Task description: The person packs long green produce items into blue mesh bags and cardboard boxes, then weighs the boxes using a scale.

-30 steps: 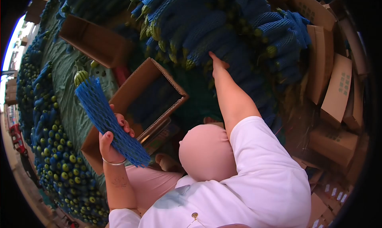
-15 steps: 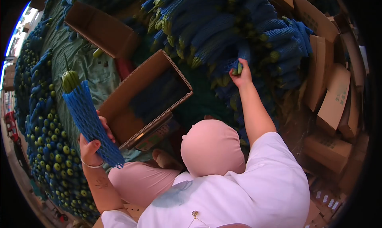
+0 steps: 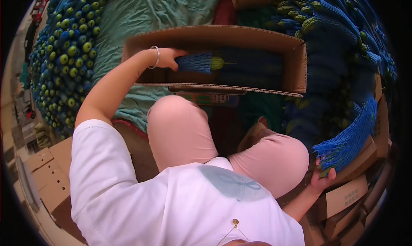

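Observation:
My left hand, with a bangle at the wrist, reaches into a long cardboard box. Its fingers are closed on the near end of an eggplant wrapped in a blue mesh sleeve, whose green cap and stem point right. More dark, sleeved shapes lie in the shadowed right part of the box. At the lower right, my right hand grips the green stem end of another netted eggplant, held tilted up and to the right. Mesh partly hides the right fingers.
Under the box's near edge sits a scale with a keypad. Netted eggplants are heaped at the right, and several more are stacked at the left. Green cloth covers the ground. Cardboard boxes lie at lower right.
My left hand has carried its netted eggplant into the box. My right hand has moved from the heap to the lower right, now with a netted eggplant pulled out. The view has turned.

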`<action>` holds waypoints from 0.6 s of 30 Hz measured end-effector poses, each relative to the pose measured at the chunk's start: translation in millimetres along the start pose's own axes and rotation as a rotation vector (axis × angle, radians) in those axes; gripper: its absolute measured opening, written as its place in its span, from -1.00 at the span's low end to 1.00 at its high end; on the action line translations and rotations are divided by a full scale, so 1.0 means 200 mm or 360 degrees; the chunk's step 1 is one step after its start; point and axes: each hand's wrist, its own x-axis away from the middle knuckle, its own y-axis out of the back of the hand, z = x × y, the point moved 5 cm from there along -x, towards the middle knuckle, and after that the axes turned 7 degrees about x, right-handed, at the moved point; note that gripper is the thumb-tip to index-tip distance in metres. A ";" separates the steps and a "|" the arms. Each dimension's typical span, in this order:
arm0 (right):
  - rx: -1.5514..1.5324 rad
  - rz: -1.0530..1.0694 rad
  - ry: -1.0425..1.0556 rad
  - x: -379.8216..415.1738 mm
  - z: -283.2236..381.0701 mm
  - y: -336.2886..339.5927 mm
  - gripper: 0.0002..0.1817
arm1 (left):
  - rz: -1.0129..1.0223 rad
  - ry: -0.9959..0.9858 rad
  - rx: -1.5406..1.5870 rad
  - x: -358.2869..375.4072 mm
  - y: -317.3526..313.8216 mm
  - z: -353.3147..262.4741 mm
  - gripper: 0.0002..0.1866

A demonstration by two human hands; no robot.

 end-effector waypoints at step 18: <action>0.0960 0.1553 0.0168 -0.20 0.02 -1.88 0.03 | -0.0120 -0.2089 0.1597 0.51 -0.03 -0.74 0.02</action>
